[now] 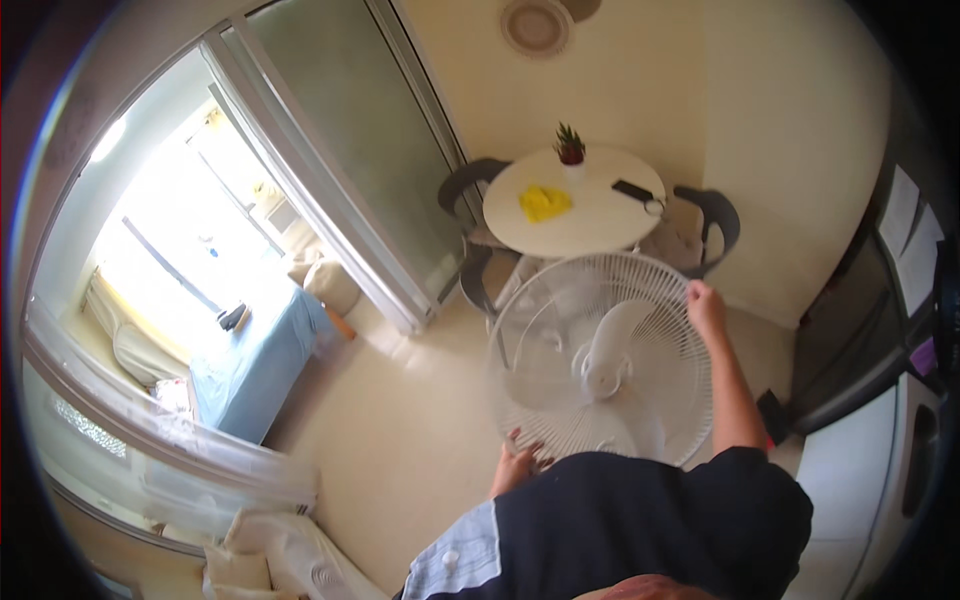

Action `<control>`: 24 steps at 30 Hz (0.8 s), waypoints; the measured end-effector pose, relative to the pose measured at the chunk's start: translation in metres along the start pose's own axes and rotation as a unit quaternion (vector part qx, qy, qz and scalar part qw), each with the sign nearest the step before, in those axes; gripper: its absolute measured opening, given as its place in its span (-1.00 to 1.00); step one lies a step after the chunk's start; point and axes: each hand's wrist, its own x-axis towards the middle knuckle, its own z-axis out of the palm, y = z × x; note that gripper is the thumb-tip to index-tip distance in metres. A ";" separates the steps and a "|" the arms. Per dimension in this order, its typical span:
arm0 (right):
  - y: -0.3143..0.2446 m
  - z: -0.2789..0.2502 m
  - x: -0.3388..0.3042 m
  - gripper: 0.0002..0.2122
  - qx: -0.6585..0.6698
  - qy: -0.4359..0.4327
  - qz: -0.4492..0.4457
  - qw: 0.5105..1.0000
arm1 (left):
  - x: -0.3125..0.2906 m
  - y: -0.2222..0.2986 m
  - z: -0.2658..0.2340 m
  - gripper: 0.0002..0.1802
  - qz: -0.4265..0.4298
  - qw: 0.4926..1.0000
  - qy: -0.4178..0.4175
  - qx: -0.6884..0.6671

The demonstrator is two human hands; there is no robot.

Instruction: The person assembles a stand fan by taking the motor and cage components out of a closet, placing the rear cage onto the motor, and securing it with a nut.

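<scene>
A large white fan (566,378) with a round wire guard and broad blades stands in front of me. My right hand (706,308) is closed on the upper right rim of its guard. At the lower left rim my left hand (518,464) grips the guard with its fingers somewhat apart; my dark top hides part of that side. The fan's stand cannot be made out.
Beyond the fan is a round white table (600,235) bearing a yellow cloth (545,203), a potted plant (570,146) and a black object (632,190). Dark chairs (716,226) flank it. Sliding glass doors (350,130) and a blue-covered bed (250,370) lie left, a dark fridge (860,330) right.
</scene>
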 end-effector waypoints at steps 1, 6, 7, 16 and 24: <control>-0.026 0.019 0.006 -0.85 0.008 0.046 -0.028 0.999 | 0.009 0.014 -0.012 -0.22 -0.009 1.000 0.010 -0.016; -0.142 0.099 0.060 -0.80 0.026 -0.025 -0.087 0.996 | 0.046 0.071 -0.059 -0.21 0.031 0.993 0.034 -0.106; -0.159 0.113 0.076 -0.81 0.032 -0.026 -0.104 0.994 | 0.054 0.081 -0.067 -0.21 0.041 0.991 0.035 -0.125; -0.353 0.254 0.095 -0.81 0.046 0.013 -0.140 0.989 | 0.147 0.219 -0.236 -0.19 0.015 0.986 0.000 -0.168; -0.503 0.358 0.108 -0.78 0.086 -0.024 -0.147 0.985 | 0.210 0.338 -0.345 -0.26 0.001 0.987 0.044 -0.157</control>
